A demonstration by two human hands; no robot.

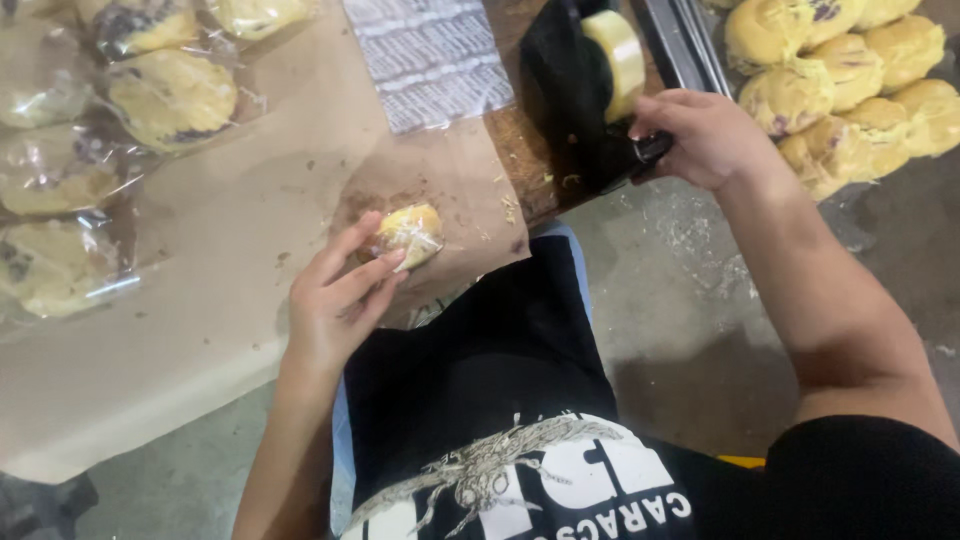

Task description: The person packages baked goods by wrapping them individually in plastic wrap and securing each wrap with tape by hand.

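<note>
brown paper covers the tabletop [200,300]; left hand [335,300] pinches a wrapped bun [410,235], right hand [700,135] grips the tape dispenser [580,90] up to its right.

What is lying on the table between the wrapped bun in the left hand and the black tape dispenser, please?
In the head view, only crumb-strewn brown paper and bare wooden table lie between the wrapped bun and the tape dispenser.

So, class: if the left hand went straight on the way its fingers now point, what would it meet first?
The left hand points up and right; its fingers already touch the wrapped yellow bun. Beyond that lies brown paper, probably then the black tape dispenser.
</note>
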